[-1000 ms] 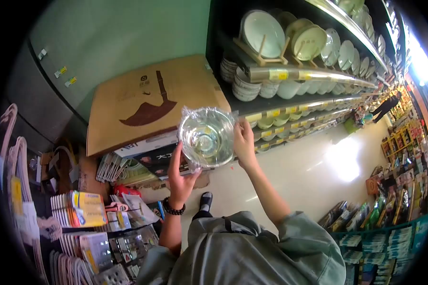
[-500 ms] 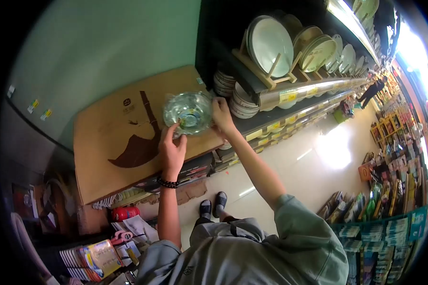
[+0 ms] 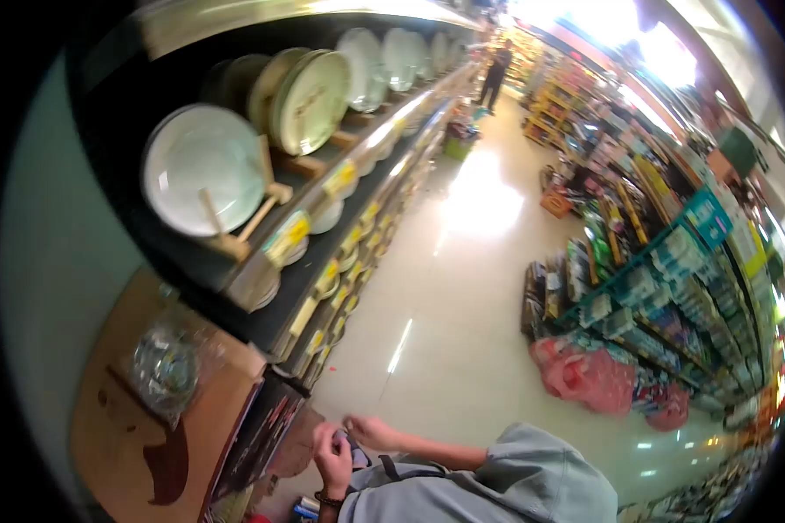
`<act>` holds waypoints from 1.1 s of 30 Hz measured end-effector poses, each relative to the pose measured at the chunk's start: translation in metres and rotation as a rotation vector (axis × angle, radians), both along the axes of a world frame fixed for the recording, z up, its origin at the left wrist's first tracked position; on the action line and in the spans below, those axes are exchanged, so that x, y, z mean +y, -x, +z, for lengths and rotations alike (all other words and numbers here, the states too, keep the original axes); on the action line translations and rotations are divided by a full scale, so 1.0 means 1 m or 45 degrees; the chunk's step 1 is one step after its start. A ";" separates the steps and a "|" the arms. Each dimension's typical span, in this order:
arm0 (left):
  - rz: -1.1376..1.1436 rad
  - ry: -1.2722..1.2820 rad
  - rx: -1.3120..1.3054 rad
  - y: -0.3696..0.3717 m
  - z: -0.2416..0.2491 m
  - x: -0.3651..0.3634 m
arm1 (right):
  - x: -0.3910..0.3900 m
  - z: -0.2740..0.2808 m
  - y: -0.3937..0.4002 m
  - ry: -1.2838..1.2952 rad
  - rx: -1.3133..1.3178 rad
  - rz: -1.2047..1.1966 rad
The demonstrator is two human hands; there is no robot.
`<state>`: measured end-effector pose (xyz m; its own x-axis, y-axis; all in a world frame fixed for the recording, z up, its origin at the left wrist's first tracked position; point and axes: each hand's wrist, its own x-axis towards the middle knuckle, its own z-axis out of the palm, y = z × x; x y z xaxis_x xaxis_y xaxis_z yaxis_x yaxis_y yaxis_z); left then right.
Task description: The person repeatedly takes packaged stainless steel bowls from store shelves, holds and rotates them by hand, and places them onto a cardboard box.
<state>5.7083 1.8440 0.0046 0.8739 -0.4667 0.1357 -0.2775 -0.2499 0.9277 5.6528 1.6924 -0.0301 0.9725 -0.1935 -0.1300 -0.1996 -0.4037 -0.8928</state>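
Observation:
My left hand (image 3: 331,458), with a dark bead bracelet at the wrist, is in front of my waist with its fingers curled. Close beside it is my right hand (image 3: 369,432), fingers also drawn together. Whether anything is between the fingers of either hand is too small and blurred to tell. Away to the left, a clear glass bowl (image 3: 165,370) in crinkled plastic wrap rests on a brown cardboard sheet (image 3: 209,388) with a dark printed shape. Neither hand touches the bowl.
A dark shelf with price tags holds white plates (image 3: 205,170) and yellowish plates (image 3: 316,103) on wooden stands. Across the shiny floor (image 3: 427,340) stands a teal rack (image 3: 663,253) of packaged goods, with pink bags (image 3: 584,375) at its foot. A person (image 3: 495,77) stands far down the aisle.
Both hands have left the wrapped glass bowl and come back to my waist. The bowl now lies on the cardboard. My view has swung right, towards the aisle.

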 end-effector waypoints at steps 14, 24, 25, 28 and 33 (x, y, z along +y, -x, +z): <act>-1.074 -0.209 -0.479 0.068 0.057 -0.229 | -0.099 0.023 0.287 0.044 0.197 -0.927; -1.483 0.044 -0.227 0.338 0.038 -0.287 | -0.112 0.017 0.478 -0.162 -0.077 -1.527; -1.614 0.030 -0.213 0.359 0.040 -0.289 | -0.116 0.024 0.494 -0.146 -0.118 -1.604; -1.988 -0.030 -0.206 0.404 0.039 -0.294 | -0.125 0.033 0.537 -0.122 -0.200 -1.839; -2.195 -0.179 -0.094 0.458 0.027 -0.339 | -0.125 0.047 0.597 -0.136 -0.274 -2.175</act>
